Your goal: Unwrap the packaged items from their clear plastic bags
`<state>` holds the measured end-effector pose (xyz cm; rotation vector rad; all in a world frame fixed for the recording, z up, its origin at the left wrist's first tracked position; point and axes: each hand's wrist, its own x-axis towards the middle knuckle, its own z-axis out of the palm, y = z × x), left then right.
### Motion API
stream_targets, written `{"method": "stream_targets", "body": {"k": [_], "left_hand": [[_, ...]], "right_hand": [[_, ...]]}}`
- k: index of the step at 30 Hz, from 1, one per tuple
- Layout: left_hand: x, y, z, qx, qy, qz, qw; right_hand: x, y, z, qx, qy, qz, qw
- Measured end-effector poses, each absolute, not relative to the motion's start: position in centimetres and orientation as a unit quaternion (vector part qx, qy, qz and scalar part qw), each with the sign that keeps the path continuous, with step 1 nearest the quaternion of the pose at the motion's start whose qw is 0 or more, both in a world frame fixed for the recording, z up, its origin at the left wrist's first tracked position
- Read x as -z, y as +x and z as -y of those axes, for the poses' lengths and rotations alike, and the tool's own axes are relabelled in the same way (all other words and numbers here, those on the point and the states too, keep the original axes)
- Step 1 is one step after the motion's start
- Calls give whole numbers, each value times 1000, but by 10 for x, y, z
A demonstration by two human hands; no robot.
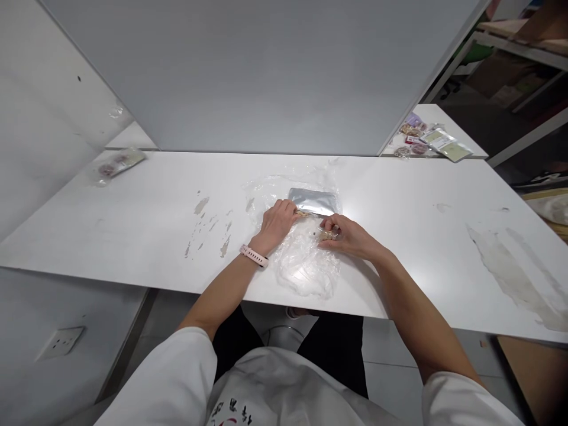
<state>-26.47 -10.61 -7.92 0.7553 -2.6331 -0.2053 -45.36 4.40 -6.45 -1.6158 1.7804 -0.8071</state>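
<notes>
On the surface [146, 236], I view crumpled clear plastic [306, 275] nearest; over its right side, my right hand [348, 236] pinches a small clear packet [328, 235]; my left hand [278, 220] meets a gold-coloured item [303, 213], grip I cannot tell; a silver pouch [313, 201] lies just beyond that item

The shirt [284, 384] is white and creased, with 2 short, loose sleeves [164, 370]. Dark characters [233, 404] and 1 reddish curve [228, 422] mark the shirt's front. Beyond the shirt's left sleeve sits 1 pale pink wristband [254, 255] with dark holes; beyond the shirt's front show 2 black trouser legs [339, 349].
</notes>
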Motion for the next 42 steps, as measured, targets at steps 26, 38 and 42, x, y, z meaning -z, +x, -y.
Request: {"method": "stream_targets", "body": {"k": [26, 38, 42], "left_hand": [[66, -263, 107, 630, 255, 684, 266], [77, -271, 75, 650, 247, 688, 209], [75, -268, 73, 603, 258, 733, 182]], "right_hand": [[64, -460, -40, 548, -410, -631, 367], [67, -429, -36, 538, -391, -567, 486], [60, -442, -35, 604, -339, -561, 454]]}}
